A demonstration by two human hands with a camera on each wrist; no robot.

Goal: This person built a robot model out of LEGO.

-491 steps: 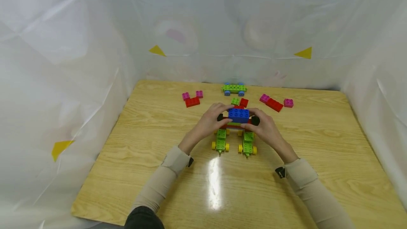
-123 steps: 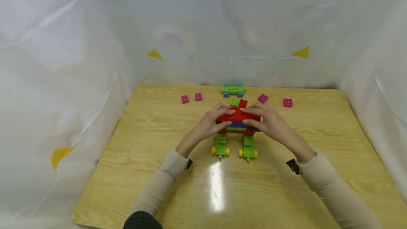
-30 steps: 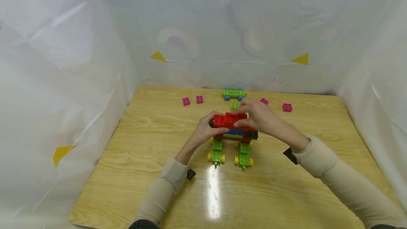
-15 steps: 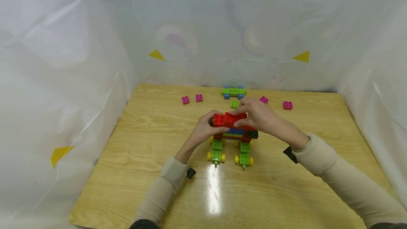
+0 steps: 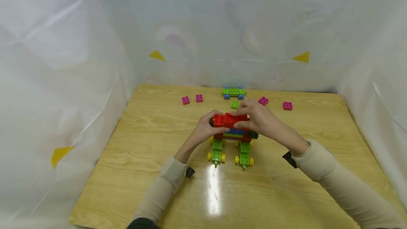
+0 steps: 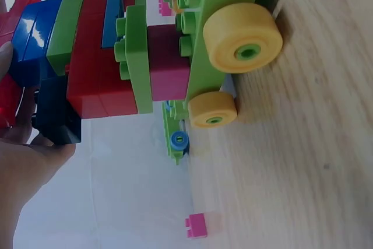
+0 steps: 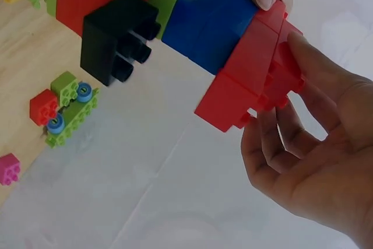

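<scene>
A toy brick build (image 5: pixel 233 133) stands mid-table on two green wheeled bases (image 5: pixel 244 156) with yellow wheels. Red, green and blue layers rise above the bases. A black brick (image 7: pixel 111 39) juts out at each side. Across the top lie red bricks (image 5: pixel 219 119), with one red brick (image 5: pixel 229 118) a level higher. My left hand (image 5: pixel 203 128) grips the upper left end of the build, thumb toward me and fingers behind. My right hand (image 5: pixel 262 119) pinches the higher red brick between thumb and fingers; in the right wrist view it touches the layer beneath.
Behind the build are a green base with blue wheels (image 5: pixel 233 92), a small green brick (image 5: pixel 235 105) and a small red brick (image 7: pixel 44 107). Pink bricks lie at back left (image 5: pixel 199 98) and back right (image 5: pixel 287 106). White sheeting (image 5: pixel 203 27) encloses the table.
Since the oldest frame, the blue brick and the two long red bricks from the back have joined the build. Later, my right hand brought another red brick on top. The last half second shows little movement.
</scene>
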